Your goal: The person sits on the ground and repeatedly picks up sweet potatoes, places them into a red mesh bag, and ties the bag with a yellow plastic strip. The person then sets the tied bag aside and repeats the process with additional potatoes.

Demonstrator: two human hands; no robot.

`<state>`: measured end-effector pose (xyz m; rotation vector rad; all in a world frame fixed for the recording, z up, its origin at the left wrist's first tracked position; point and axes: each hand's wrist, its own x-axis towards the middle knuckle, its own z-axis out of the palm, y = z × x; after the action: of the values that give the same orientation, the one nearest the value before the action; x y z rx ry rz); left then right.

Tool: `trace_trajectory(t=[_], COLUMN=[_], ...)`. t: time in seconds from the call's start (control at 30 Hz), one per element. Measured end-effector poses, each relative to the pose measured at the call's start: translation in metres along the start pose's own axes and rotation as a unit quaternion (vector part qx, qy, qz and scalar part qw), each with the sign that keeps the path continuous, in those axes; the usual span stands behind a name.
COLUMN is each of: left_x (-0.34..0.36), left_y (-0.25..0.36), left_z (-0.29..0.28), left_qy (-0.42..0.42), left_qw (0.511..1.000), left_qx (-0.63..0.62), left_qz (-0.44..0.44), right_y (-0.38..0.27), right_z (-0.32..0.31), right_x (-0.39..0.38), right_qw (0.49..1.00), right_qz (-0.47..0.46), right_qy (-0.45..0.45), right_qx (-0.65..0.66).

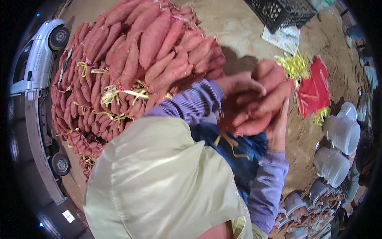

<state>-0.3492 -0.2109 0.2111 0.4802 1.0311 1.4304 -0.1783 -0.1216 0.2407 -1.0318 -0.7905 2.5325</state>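
Observation:
Between my hands is a red net bag of sweet potatoes (274, 95), bulging and tilted, somewhat smeared by motion. My left hand (242, 83) lies over its upper left part with curled fingers closed on it, though the fingertips are blurred. Along the bag's right side, my right hand (279, 125) grips it, thumb and fingers pointing up. Both arms wear purple striped sleeves. Just right of the bag lie a bundle of yellow ties (295, 65) and a folded red net sack (314, 88). A loose yellow tie (230, 144) hangs below the bag, against dark blue cloth.
A tall stack of filled sweet potato bags (131, 59) stands on the left. Pale green cloth (159, 179) covers the lower middle. A black crate (280, 14) sits at the top right, white buckets (342, 131) at the right. Beyond the stack is a white truck (38, 63).

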Motion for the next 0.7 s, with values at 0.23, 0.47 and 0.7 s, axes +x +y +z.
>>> trace_trajectory(t=[0.23,0.47,0.7], left_x=[-0.004,-0.028,-0.011], left_y=[0.044,0.021,-0.005], left_z=[-0.043,-0.063,-0.066], left_qy=[0.074,0.070,0.109], left_qw=[0.938,0.813,0.795], left_qx=[0.332,0.570,0.583], left_qz=[-0.069,-0.099,-0.127], right_y=[0.037,0.094,0.100], right_z=[0.005,-0.006,-0.029], right_x=[0.030,0.026,0.055], right_qw=[0.983,0.966,0.966], right_qz=[0.142,0.253,0.257], right_qy=[-0.102,-0.002,0.035], right_qx=[0.059,0.060,0.002])
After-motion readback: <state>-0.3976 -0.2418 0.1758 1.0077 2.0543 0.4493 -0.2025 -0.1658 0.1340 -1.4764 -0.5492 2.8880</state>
